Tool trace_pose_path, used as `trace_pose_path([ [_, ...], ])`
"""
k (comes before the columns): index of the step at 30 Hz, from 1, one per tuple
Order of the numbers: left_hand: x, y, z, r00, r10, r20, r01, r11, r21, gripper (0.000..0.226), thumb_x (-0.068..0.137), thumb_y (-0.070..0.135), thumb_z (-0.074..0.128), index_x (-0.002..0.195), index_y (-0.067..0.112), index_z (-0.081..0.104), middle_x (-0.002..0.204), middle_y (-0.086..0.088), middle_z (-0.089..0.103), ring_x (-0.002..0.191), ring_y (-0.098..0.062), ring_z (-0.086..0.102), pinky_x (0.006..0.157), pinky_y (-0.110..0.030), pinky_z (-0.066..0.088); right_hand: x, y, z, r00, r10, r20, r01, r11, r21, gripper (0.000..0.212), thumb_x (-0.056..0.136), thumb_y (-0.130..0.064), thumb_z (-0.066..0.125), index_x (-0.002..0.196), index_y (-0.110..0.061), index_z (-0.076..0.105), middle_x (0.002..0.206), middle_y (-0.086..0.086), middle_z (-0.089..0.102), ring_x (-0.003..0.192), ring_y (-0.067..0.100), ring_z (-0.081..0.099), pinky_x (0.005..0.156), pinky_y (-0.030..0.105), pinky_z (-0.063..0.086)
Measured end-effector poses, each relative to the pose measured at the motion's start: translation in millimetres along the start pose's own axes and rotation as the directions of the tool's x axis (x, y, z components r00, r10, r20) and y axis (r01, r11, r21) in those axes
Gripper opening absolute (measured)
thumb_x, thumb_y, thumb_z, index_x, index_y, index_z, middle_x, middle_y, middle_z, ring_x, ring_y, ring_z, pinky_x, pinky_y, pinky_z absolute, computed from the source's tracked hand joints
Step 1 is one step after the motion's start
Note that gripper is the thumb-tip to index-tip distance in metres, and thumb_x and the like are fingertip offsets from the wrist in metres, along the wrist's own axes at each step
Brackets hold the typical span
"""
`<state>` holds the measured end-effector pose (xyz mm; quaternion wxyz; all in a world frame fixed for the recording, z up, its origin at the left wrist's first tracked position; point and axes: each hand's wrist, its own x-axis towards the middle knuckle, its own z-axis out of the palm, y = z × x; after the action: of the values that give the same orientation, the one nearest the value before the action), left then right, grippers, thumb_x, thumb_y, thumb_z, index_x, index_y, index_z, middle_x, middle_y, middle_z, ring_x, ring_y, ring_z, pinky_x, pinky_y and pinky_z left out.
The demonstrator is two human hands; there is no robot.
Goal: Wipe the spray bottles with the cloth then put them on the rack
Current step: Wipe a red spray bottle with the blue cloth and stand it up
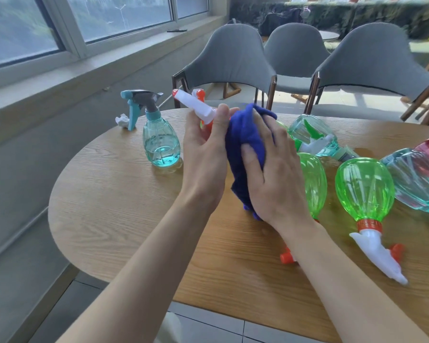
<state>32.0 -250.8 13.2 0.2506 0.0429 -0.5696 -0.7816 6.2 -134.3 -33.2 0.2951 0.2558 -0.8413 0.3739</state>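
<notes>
Right hand (pixel 270 169) clasping cloth (pixel 243 142), left hand (pixel 203 157) gripping spray bottle (pixel 196 105), body seemingly wrapped

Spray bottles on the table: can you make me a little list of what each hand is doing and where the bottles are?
left hand: grips the held bottle by its white spray head
right hand: wraps the blue cloth round that bottle's body
upright: one teal bottle, on the table
lying down: green bottle and others, right side
rack: not in view
</notes>
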Motion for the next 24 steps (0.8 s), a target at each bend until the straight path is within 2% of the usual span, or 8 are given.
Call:
trace_pose_path([
  [4, -2.5, -6.2, 4.9, 0.999, 0.021, -0.028, -0.02, 0.999, 0.042, 0.028, 0.112, 0.03, 0.058, 0.127, 0.007, 0.057, 0.118, -0.001, 0.08, 0.113, -0.019, 0.074, 0.111, -0.055, 0.054, 6.1, -7.3, 2.5, 0.971, 0.234, -0.053, -0.219, 0.954, 0.205, 0.054, 0.109, -0.045, 0.037, 0.157, -0.023, 0.048, 0.152, -0.003, 0.052, 0.142, 0.017, 0.045, 0.12, 0.028, 0.032],
  [9, -2.4, -11.0, 7.0, 0.995, 0.013, -0.094, -0.012, 1.0, 0.017, 0.027, 0.11, 0.03, 0.062, 0.125, 0.008, 0.06, 0.098, 0.003, 0.077, 0.097, -0.015, 0.072, 0.1, -0.046, 0.06, 0.8, -8.0, 6.3, 0.999, -0.029, 0.022, 0.032, 0.989, -0.142, 0.058, 0.111, -0.043, 0.043, 0.165, -0.023, 0.034, 0.164, 0.009, 0.039, 0.154, 0.034, 0.032, 0.124, 0.056, 0.03],
  [12, -2.4, -13.4, 5.9, 0.991, 0.02, -0.134, -0.015, 0.999, 0.036, 0.022, 0.109, 0.031, 0.063, 0.116, 0.01, 0.062, 0.088, 0.006, 0.076, 0.086, -0.01, 0.071, 0.087, -0.036, 0.06, -0.2, 0.1, 7.6, 0.996, -0.018, 0.084, 0.022, 0.999, -0.05, 0.059, 0.111, -0.046, 0.045, 0.165, -0.026, 0.032, 0.166, 0.004, 0.037, 0.154, 0.028, 0.032, 0.124, 0.052, 0.033],
  [14, -3.4, -14.4, 6.3, 0.987, 0.007, -0.161, 0.0, 0.999, 0.042, 0.02, 0.109, 0.034, 0.063, 0.11, 0.015, 0.062, 0.091, 0.004, 0.078, 0.088, -0.012, 0.073, 0.093, -0.042, 0.061, -1.4, 1.3, 7.2, 0.996, 0.046, 0.08, -0.05, 0.998, 0.044, 0.055, 0.11, -0.049, 0.045, 0.161, -0.029, 0.039, 0.161, -0.002, 0.042, 0.151, 0.02, 0.037, 0.12, 0.038, 0.035],
  [17, -5.2, -12.5, 8.8, 0.98, 0.011, -0.197, -0.005, 0.999, 0.035, 0.02, 0.11, 0.038, 0.06, 0.113, 0.018, 0.062, 0.104, 0.004, 0.082, 0.1, -0.016, 0.077, 0.103, -0.048, 0.059, 2.3, 0.3, 2.4, 0.971, 0.237, 0.042, -0.24, 0.935, 0.262, 0.028, 0.11, -0.047, 0.046, 0.131, -0.032, 0.058, 0.129, -0.008, 0.059, 0.12, 0.0, 0.054, 0.106, 0.027, 0.041],
  [19, -6.9, -11.7, 10.0, 0.975, 0.013, -0.224, -0.008, 1.0, 0.022, 0.023, 0.11, 0.04, 0.058, 0.115, 0.018, 0.06, 0.107, 0.006, 0.082, 0.101, -0.016, 0.077, 0.103, -0.048, 0.059, 5.4, -1.5, -0.9, 0.936, 0.346, 0.061, -0.345, 0.87, 0.353, 0.014, 0.112, -0.044, 0.046, 0.11, -0.036, 0.057, 0.112, -0.009, 0.059, 0.101, -0.007, 0.053, 0.099, 0.029, 0.042],
  [21, -8.1, -11.5, 10.3, 0.967, 0.004, -0.256, -0.005, 1.0, -0.004, 0.024, 0.11, 0.041, 0.058, 0.115, 0.018, 0.06, 0.104, 0.007, 0.082, 0.1, -0.013, 0.077, 0.104, -0.045, 0.059, 2.0, -5.3, 0.0, 0.959, 0.282, 0.032, -0.28, 0.922, 0.266, 0.018, 0.111, -0.043, 0.047, 0.121, -0.032, 0.058, 0.124, -0.003, 0.057, 0.112, 0.001, 0.053, 0.106, 0.032, 0.042],
  [24, -7.5, -11.2, 11.6, 0.947, -0.026, -0.32, 0.006, 0.998, -0.062, 0.024, 0.11, 0.039, 0.06, 0.115, 0.015, 0.062, 0.085, 0.014, 0.076, 0.085, -0.004, 0.072, 0.094, -0.034, 0.061, -7.0, -8.1, 7.5, 0.995, 0.019, 0.099, -0.015, 0.999, -0.041, 0.065, 0.102, -0.048, 0.05, 0.161, -0.024, 0.038, 0.162, 0.008, 0.035, 0.15, 0.031, 0.033, 0.124, 0.046, 0.032],
])
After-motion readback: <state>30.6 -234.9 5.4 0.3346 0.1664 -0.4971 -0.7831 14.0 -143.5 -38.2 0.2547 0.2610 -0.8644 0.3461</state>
